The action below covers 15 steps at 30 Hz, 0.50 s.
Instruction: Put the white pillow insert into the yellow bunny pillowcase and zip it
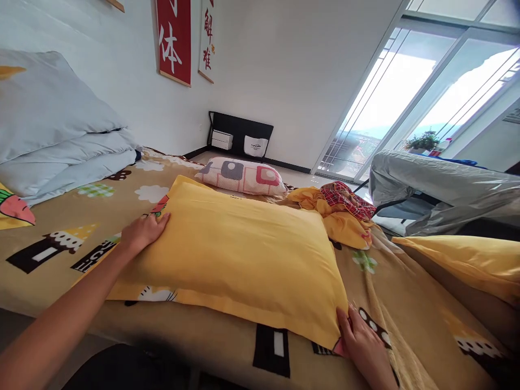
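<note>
A plump yellow pillow [244, 254] lies across the bed in front of me, its plain side up. My left hand [146, 233] is closed on its left edge, thumb on top; some of the fingers are hidden. At the near right corner, my right hand [359, 338] pinches the pillowcase's flat border between thumb and fingers. A white cat print shows on the border at the near left. Beneath the pillow is a tan blanket [227, 336] with house and cloud patterns.
Beyond the pillow lies a pink-and-white checked pillow [244, 176]. Crumpled yellow and red plaid cloth [345, 208] sits right of it. Folded pale bedding [60, 124] is stacked at left. Another yellow pillow [475, 260] is at right, near a grey-covered table [430, 173].
</note>
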Each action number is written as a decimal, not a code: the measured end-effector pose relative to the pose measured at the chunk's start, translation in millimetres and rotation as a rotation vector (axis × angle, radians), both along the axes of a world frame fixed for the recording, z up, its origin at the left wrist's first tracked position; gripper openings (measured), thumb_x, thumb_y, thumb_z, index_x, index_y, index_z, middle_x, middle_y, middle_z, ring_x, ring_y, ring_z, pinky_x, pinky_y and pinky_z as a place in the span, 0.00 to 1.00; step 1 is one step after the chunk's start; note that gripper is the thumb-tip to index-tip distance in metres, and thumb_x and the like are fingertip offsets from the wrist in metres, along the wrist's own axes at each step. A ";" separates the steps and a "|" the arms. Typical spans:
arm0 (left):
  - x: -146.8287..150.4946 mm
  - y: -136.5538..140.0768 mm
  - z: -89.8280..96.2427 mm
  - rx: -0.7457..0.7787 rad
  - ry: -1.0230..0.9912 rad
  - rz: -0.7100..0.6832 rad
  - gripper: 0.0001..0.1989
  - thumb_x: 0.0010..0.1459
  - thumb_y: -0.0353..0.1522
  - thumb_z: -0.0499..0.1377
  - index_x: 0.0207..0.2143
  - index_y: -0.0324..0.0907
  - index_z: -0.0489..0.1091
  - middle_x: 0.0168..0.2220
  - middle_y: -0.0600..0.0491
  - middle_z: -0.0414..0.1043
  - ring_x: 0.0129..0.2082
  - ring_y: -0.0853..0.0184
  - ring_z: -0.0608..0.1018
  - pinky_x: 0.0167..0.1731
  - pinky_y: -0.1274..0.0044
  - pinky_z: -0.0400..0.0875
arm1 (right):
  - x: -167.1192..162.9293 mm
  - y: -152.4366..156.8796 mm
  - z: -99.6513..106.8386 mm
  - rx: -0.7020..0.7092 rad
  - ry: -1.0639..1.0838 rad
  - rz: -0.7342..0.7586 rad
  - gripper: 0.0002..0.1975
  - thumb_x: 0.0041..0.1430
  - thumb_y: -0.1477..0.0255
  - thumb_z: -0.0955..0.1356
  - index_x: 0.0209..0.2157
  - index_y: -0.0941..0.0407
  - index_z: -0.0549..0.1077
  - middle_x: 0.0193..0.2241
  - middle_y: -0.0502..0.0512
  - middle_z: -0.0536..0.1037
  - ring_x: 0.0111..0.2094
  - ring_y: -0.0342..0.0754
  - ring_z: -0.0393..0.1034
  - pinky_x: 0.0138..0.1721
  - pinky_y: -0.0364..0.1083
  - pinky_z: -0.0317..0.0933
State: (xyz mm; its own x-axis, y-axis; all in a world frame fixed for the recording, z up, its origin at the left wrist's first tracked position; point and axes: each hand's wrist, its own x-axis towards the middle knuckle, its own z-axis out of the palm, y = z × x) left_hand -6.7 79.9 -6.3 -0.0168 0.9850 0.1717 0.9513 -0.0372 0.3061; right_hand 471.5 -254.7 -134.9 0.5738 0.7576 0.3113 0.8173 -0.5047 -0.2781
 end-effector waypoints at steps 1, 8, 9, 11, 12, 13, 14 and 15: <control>-5.5 -0.3 3.4 -0.029 0.034 0.013 0.36 0.60 0.53 0.36 0.43 0.39 0.75 0.46 0.37 0.75 0.46 0.45 0.76 0.41 0.58 0.72 | 3.0 -1.7 7.7 -0.035 0.002 -0.030 0.34 0.59 0.49 0.49 0.51 0.57 0.69 0.53 0.65 0.73 0.55 0.60 0.67 0.53 0.59 0.61; 53.4 -31.1 52.1 0.216 0.245 -0.399 0.19 0.59 0.33 0.47 0.43 0.37 0.74 0.49 0.38 0.73 0.53 0.49 0.72 0.55 0.57 0.62 | -90.8 69.4 142.4 0.232 -0.325 -0.010 0.34 0.63 0.57 0.50 0.60 0.64 0.62 0.61 0.68 0.63 0.63 0.58 0.55 0.61 0.59 0.48; 77.3 -38.9 54.5 0.249 0.234 -0.529 0.21 0.58 0.32 0.46 0.49 0.38 0.71 0.56 0.41 0.69 0.57 0.54 0.69 0.58 0.62 0.61 | -121.5 93.7 154.7 0.260 -0.331 0.122 0.32 0.64 0.58 0.51 0.61 0.62 0.60 0.62 0.64 0.62 0.64 0.54 0.53 0.63 0.55 0.47; 115.9 -51.6 48.1 0.266 0.196 -0.749 0.26 0.59 0.31 0.45 0.59 0.39 0.64 0.63 0.46 0.59 0.63 0.62 0.62 0.62 0.68 0.56 | -171.0 137.5 161.4 0.221 -0.352 0.425 0.27 0.67 0.63 0.52 0.62 0.56 0.61 0.63 0.56 0.61 0.65 0.47 0.50 0.63 0.51 0.46; 123.7 -54.8 39.4 0.264 0.175 -0.832 0.27 0.60 0.31 0.44 0.61 0.40 0.61 0.65 0.48 0.57 0.64 0.63 0.60 0.63 0.68 0.54 | -181.7 152.4 157.1 0.178 -0.363 0.551 0.25 0.67 0.64 0.52 0.61 0.54 0.62 0.63 0.54 0.62 0.65 0.46 0.52 0.63 0.49 0.47; 120.3 -55.0 28.1 0.258 0.156 -0.868 0.27 0.62 0.32 0.43 0.62 0.42 0.59 0.65 0.51 0.56 0.65 0.64 0.59 0.64 0.67 0.52 | -179.3 160.2 149.7 0.115 -0.371 0.630 0.24 0.67 0.64 0.53 0.61 0.52 0.62 0.63 0.52 0.63 0.64 0.46 0.53 0.62 0.50 0.48; 104.8 -52.4 15.4 0.250 0.144 -0.852 0.26 0.63 0.36 0.42 0.63 0.46 0.58 0.65 0.53 0.56 0.65 0.63 0.58 0.64 0.65 0.50 | -162.8 160.2 140.7 0.063 -0.377 0.626 0.24 0.67 0.65 0.54 0.61 0.51 0.62 0.62 0.53 0.63 0.64 0.48 0.53 0.62 0.52 0.48; 77.9 -47.3 2.6 0.247 0.133 -0.755 0.27 0.64 0.41 0.42 0.64 0.49 0.57 0.66 0.55 0.53 0.66 0.62 0.57 0.65 0.64 0.50 | -133.4 152.4 131.8 0.052 -0.376 0.484 0.25 0.67 0.66 0.54 0.62 0.53 0.61 0.62 0.56 0.63 0.64 0.51 0.53 0.62 0.56 0.46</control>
State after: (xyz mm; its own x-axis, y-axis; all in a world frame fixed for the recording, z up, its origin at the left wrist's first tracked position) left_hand 71.2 32.5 -3.7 0.6746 0.6553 0.3399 0.6701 -0.7367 0.0904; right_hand 338.1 -102.3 -3.1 0.0125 0.8830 0.4692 0.9972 -0.0455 0.0590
